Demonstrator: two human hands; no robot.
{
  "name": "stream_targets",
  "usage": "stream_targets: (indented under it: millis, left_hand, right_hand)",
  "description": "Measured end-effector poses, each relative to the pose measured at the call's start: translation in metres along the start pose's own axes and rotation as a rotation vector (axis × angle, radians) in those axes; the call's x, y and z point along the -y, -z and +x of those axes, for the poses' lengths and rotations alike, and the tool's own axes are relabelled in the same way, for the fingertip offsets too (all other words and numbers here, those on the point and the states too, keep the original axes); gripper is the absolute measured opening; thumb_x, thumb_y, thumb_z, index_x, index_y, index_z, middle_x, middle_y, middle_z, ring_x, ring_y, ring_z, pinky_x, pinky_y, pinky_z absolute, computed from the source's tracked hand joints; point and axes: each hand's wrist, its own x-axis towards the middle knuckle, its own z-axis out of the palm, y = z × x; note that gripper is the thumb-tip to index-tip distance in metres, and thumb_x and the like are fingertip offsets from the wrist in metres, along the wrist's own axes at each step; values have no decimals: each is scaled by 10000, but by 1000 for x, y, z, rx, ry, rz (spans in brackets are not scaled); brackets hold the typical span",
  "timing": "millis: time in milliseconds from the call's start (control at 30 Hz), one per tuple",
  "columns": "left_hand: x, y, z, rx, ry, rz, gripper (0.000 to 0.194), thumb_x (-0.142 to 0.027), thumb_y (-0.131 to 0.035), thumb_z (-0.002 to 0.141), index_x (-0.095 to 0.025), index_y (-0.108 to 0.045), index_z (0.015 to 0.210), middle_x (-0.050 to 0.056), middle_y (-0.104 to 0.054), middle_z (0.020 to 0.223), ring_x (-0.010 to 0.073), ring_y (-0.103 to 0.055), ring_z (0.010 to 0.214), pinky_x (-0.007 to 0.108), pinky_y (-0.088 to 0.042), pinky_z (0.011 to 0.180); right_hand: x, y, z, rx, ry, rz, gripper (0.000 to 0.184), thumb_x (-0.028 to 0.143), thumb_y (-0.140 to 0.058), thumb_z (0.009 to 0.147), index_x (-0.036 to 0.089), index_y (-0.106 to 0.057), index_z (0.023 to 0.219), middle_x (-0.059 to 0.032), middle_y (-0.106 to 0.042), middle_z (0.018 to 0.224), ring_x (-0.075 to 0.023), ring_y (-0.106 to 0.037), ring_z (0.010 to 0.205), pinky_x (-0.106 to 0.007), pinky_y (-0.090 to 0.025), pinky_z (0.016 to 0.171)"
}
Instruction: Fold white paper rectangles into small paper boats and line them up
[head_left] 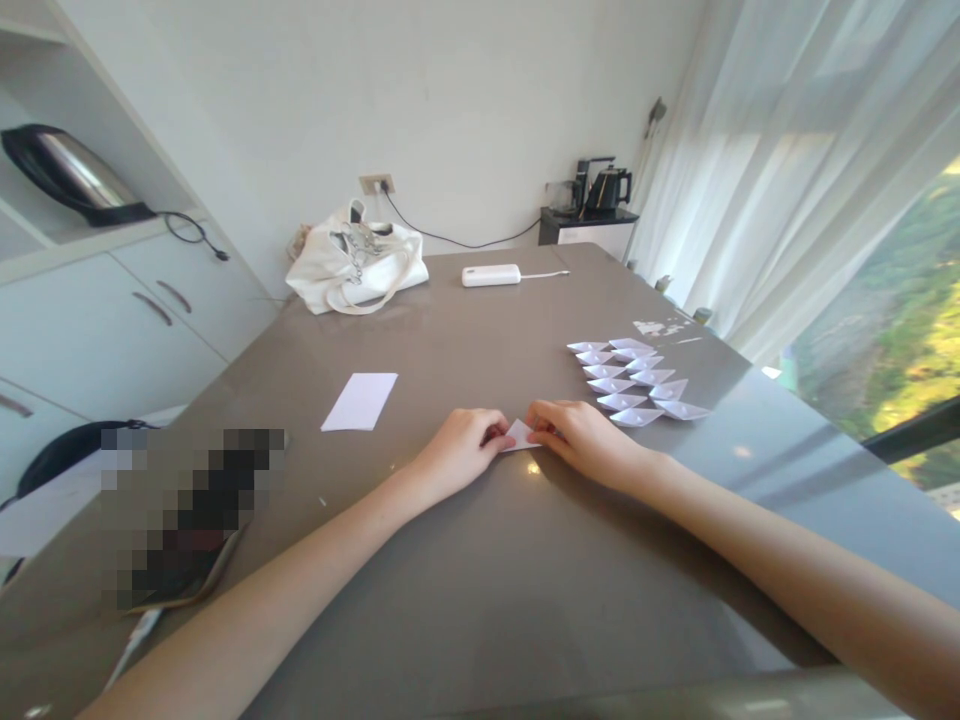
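Note:
A small piece of folded white paper [519, 436], triangular at the top, is held just over the table between my two hands. My left hand [469, 445] pinches its left side with thumb and fingers. On the right side, my right hand [581, 435] grips it the same way, its fingers covering that edge. Right of my hands, several folded paper boats [630, 385] sit in slanting rows. A stack of flat white paper sheets [360, 402] lies to the left of my left hand.
On the grey table [450, 340] are a white bag [360, 265] at the back left and a white power bank [491, 276] with a short cable. A phone [202, 530], partly blurred out, lies at left with a cable. Paper scraps [660, 328] lie at back right.

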Motion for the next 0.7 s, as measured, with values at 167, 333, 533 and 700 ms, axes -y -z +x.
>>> stream_targets:
  millis: [167, 333, 533, 700]
  left_hand:
    - [-1, 3, 1, -25, 84, -53, 59, -225, -633, 783, -168, -636, 768, -7, -648, 651, 119, -549, 579, 225, -384, 574]
    - [0, 3, 2, -39, 131, -31, 120, -255, -651, 765, -169, -659, 682, 4, -644, 624, 127, -552, 584, 229, -379, 566]
    - [4, -1, 3, -79, 76, -19, 93, -235, -665, 760, -167, -652, 822, -19, -597, 633, 116, -525, 571, 226, -378, 568]
    - [8, 2, 3, -24, -231, 77, 120, -200, -576, 847, -174, -688, 812, 34, -628, 833, 146, -566, 809, 250, -431, 755]
  right_hand:
    - [-4, -3, 0, -48, -27, 73, 69, 189, -580, 839, 157, -584, 900, -25, -643, 736, -143, -572, 667, -215, -363, 602]
    - [-5, -4, 1, -66, -46, 42, 44, 197, -599, 819, 156, -612, 810, -30, -622, 720, -149, -548, 690, -226, -361, 622]
    - [-6, -5, 0, -104, -2, 57, 49, 164, -593, 811, 159, -588, 860, -26, -581, 797, -141, -539, 722, -219, -369, 637]
    - [-4, -5, 0, -58, 115, -14, 156, 93, -494, 849, 162, -632, 822, -49, -592, 814, -161, -548, 795, -234, -390, 704]
